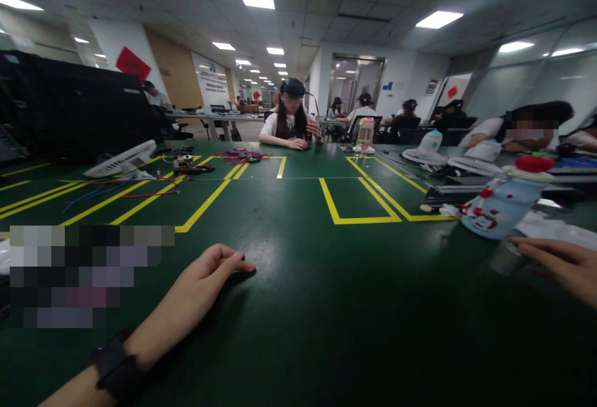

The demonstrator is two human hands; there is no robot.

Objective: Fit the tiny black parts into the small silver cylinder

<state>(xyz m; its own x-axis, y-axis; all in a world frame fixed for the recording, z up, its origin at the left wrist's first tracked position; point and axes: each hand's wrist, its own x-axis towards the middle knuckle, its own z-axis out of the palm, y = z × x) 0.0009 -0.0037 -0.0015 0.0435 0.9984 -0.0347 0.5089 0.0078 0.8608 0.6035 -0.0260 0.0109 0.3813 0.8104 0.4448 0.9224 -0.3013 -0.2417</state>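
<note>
Head view, ordered from near to far. Nearest, a black wristband (116, 363) and, just beyond, the left hand (208, 276), low over the left part of the green bench (298, 307); loosely extended, apparently holding nothing. Well apart, toward the right edge of the bench, the right hand (564, 263), with fingers at the upper part of a small see-through cup (504, 260); from the blur, impossible to tell whether closed around it or merely touching.

Handling, by judgement: probably light, thin-walled and smooth, hence apt to slip or to tip under a sideways push. Glass or plastic not distinguishable; therefore to be treated as fragile. Best taken around the side wall, between thumb and opposed fingers, with light, even pressure rather than a pinch at the rim.

Just beyond the cup, a light-blue bottle (501, 208) with a red top, leaving little room for fingers on that side. Farther, yellow tape lines (368, 221) across the bench; toward the far right corner, white fans (422, 157); near the far edge, left of its middle, a tangle of wires (240, 155). At the far edge itself, a seated person (286, 127).
</note>
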